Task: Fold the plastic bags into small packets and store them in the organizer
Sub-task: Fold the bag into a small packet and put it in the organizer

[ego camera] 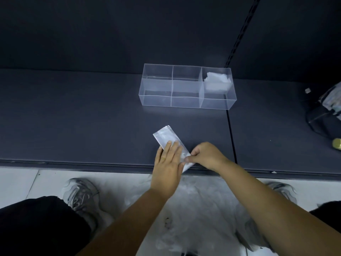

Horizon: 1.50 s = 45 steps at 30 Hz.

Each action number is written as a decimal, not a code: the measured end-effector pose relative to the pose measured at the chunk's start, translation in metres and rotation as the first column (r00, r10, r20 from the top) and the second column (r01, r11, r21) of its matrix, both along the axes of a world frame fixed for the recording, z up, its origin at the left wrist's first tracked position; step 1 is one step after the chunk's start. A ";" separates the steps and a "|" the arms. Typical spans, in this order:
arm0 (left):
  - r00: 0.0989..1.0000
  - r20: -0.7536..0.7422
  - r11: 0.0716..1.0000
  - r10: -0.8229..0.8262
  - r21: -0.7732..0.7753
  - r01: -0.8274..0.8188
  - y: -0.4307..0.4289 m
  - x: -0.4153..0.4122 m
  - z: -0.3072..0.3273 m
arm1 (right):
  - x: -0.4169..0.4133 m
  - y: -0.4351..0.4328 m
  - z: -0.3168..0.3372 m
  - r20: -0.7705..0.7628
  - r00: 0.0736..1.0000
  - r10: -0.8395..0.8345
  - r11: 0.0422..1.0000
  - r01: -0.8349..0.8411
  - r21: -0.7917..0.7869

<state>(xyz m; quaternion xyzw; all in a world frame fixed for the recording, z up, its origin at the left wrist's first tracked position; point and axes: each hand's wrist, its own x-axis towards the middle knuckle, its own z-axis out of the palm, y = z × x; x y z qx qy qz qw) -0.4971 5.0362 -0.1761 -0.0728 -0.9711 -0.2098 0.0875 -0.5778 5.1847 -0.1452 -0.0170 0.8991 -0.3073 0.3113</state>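
Observation:
A clear plastic bag point(165, 136), folded into a long narrow strip, lies slanted on the dark shelf point(73, 117) near its front edge. My left hand point(168, 163) presses flat on the strip's middle with straight fingers. My right hand point(204, 156) pinches the strip's near end between thumb and fingers. Farther back stands a clear organizer point(186, 102) with several compartments. A folded white bag packet point(216, 81) sits in its far right compartment.
More loose plastic bags point(199, 206) lie on the floor between my shoes, below the shelf's front edge. A dark bag and other items point(326, 117) sit at the shelf's right end. A seam point(231, 141) runs across the shelf just right of my hands.

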 end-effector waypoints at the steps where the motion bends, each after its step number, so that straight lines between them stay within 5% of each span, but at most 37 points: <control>1: 0.999 0.040 0.999 -0.027 -0.040 0.029 -0.003 0.001 -0.004 | -0.001 0.000 0.001 0.004 1.000 0.005 1.000 -0.005 0.009; 7: 0.977 0.206 0.982 -0.055 -0.165 0.090 -0.015 0.006 -0.012 | 0.006 0.000 0.008 0.059 0.998 -0.028 1.000 0.028 -0.006; 13: 0.933 0.325 0.966 -0.157 -0.148 0.214 -0.024 0.005 -0.010 | 0.017 0.004 0.017 0.239 0.956 -0.170 0.951 0.222 -0.213; 17: 0.965 0.212 0.988 -0.154 0.062 0.144 -0.029 -0.001 -0.007 | 0.015 -0.002 0.025 0.306 0.924 -0.229 0.893 0.325 -0.312; 21: 0.982 0.164 0.986 -0.091 0.150 0.067 -0.026 -0.006 -0.001 | 0.008 0.008 0.028 -0.053 0.999 -0.013 0.948 -0.004 -0.319; 24: 0.983 0.173 0.976 -0.063 0.215 0.025 -0.026 -0.009 0.002 | 0.005 0.003 0.023 -0.088 0.974 0.208 0.920 -0.225 -0.321; 28: 0.985 0.171 0.875 -0.034 0.482 -0.054 -0.025 -0.016 0.014 | 0.003 -0.008 0.002 -0.062 0.997 -0.045 0.909 0.015 -0.417; 30: 0.961 0.270 0.767 0.060 0.604 -0.218 -0.025 -0.019 0.018 | 0.000 -0.012 -0.005 -0.062 0.986 -0.152 0.885 0.108 -0.452; 33: 0.892 0.436 0.655 0.120 0.640 -0.401 -0.023 -0.024 0.017 | -0.007 -0.020 -0.010 -0.082 0.969 -0.231 0.893 0.178 -0.413; 37: 0.826 0.463 0.592 0.321 0.582 -0.557 -0.022 -0.037 0.021 | -0.016 -0.030 -0.013 -0.111 0.952 -0.284 0.931 0.246 -0.270; 42: 0.845 0.240 0.786 0.478 0.313 -0.533 -0.022 -0.044 0.016 | -0.023 -0.042 -0.009 -0.183 0.957 -0.223 0.974 0.214 -0.070; 45: 0.958 0.096 0.956 0.271 0.093 -0.280 -0.026 -0.041 0.003 | -0.026 -0.046 -0.006 -0.169 0.963 -0.209 0.978 0.209 -0.015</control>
